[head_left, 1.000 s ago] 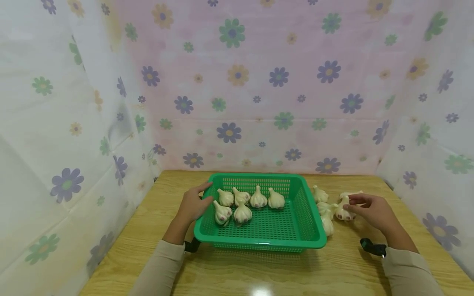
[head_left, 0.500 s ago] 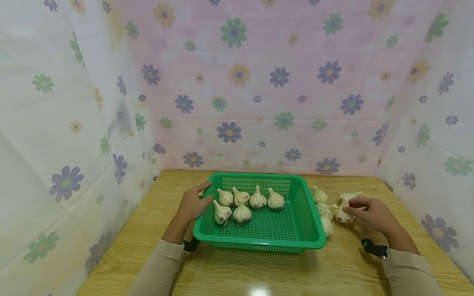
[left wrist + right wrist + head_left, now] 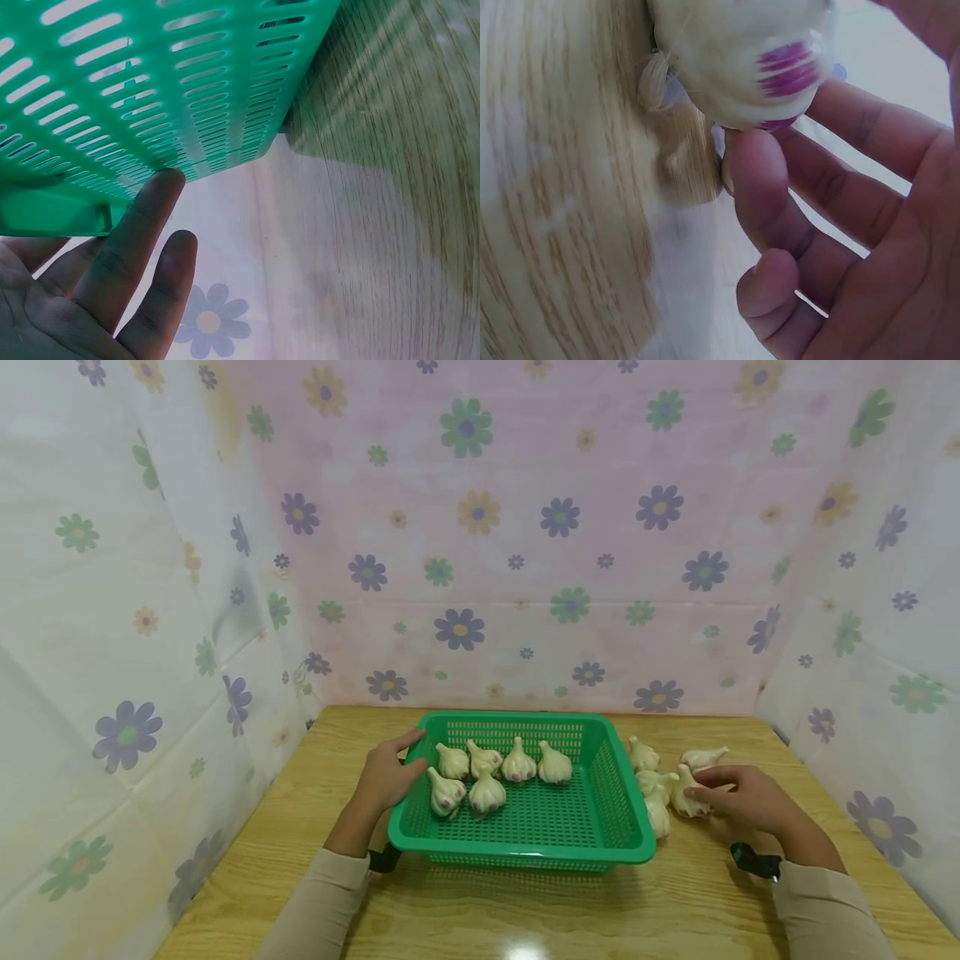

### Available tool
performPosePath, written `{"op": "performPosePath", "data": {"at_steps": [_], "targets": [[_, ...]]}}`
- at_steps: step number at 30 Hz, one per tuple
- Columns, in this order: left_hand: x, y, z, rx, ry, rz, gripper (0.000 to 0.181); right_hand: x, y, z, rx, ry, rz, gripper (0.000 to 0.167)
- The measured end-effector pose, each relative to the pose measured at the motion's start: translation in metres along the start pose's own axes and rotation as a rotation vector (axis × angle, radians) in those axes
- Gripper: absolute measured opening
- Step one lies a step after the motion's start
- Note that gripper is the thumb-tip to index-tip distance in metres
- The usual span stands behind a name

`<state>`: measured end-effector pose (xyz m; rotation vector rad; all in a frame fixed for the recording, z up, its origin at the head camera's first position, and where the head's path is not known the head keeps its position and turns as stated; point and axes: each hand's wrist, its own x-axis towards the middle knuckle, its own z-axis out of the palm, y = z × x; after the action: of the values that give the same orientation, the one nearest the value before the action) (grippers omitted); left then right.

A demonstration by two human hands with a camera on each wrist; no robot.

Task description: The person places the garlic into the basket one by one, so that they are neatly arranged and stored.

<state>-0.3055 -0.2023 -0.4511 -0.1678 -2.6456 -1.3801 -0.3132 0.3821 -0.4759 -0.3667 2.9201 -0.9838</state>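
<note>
In the head view my left hand [image 3: 386, 774] holds the left rim of a green plastic basket [image 3: 525, 853]. Seen from the left wrist, two fairly straight fingers [image 3: 150, 232] reach below the rim, and one tip meets the slotted side wall. Several garlic bulbs [image 3: 518, 762] lie inside the basket, toward its left and back. Beyond its right side my right hand [image 3: 750, 800] holds a whitish garlic bulb [image 3: 686, 793] low over the table. Purple streaks mark this bulb in the right wrist view, where curled fingers [image 3: 757, 165] support its lower side. My right thumb is partly out of that frame.
Other garlic bulbs [image 3: 642, 755] are bunched against the basket's right side, and one bulb [image 3: 703, 759] lies behind my right hand. Everything stands on a wood-grain table [image 3: 465, 914]. Flower-print cloth [image 3: 525, 560] closes off the back and both sides.
My right hand has come slightly nearer and to the left with its garlic bulb, uncovering more of the bulb behind. My left hand stays on the basket rim.
</note>
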Motion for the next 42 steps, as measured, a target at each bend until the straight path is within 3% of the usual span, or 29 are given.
{"op": "performPosePath", "data": {"at_steps": [7,21,42], "targets": [[0.000,0.000,-0.002,-0.011,0.007,0.011,0.058,0.002,0.001,0.002,-0.019,-0.050,-0.029,0.067],[0.001,-0.003,-0.001,-0.009,0.002,0.020,0.058,-0.004,-0.005,-0.006,-0.026,-0.012,0.019,0.066],[0.000,-0.002,0.000,0.012,0.005,0.014,0.058,-0.011,-0.036,-0.026,-0.095,0.094,-0.029,0.064]]}}
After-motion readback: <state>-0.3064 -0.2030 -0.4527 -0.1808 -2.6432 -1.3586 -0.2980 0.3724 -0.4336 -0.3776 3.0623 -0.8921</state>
